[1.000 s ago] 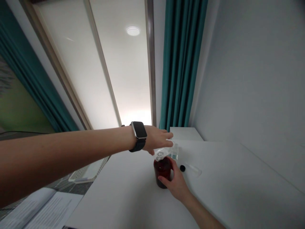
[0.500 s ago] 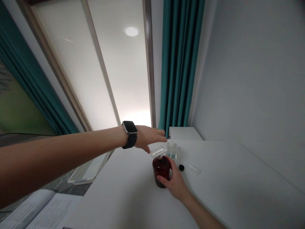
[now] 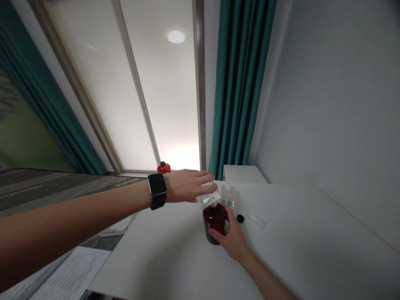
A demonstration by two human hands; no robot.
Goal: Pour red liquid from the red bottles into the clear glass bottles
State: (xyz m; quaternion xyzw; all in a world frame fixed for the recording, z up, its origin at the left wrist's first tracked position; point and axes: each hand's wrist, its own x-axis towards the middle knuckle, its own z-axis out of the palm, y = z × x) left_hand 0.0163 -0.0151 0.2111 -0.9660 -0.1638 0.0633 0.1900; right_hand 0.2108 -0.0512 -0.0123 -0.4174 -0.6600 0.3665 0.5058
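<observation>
My right hand (image 3: 233, 235) is wrapped round a dark red-brown bottle (image 3: 215, 223) that stands upright, uncapped, on the white table (image 3: 181, 258). A clear plastic piece (image 3: 209, 200) shows right behind the bottle's neck; whether it touches the neck I cannot tell. Above that piece my left hand (image 3: 190, 186), with a black watch on its wrist, stretches its fingers out flat. Its thumb is mostly hidden, and I see nothing held in it. Beyond the bottle sits a clear sectioned container (image 3: 228, 195). A small black cap (image 3: 240, 218) and a clear slender tube-like item (image 3: 256, 221) lie to the right.
Behind my left wrist, a red bottle with a dark cap (image 3: 163, 167) shows its upper part. An open book (image 3: 71, 271) lies at the lower left beside the table. A white cabinet (image 3: 242, 173) stands past the far edge, near a teal curtain (image 3: 243, 83).
My left hand and forearm have shifted left and slightly down, with the fingers flatter, uncovering the red bottle behind the wrist. My right hand keeps its hold on the red-brown bottle. The view has shifted slightly.
</observation>
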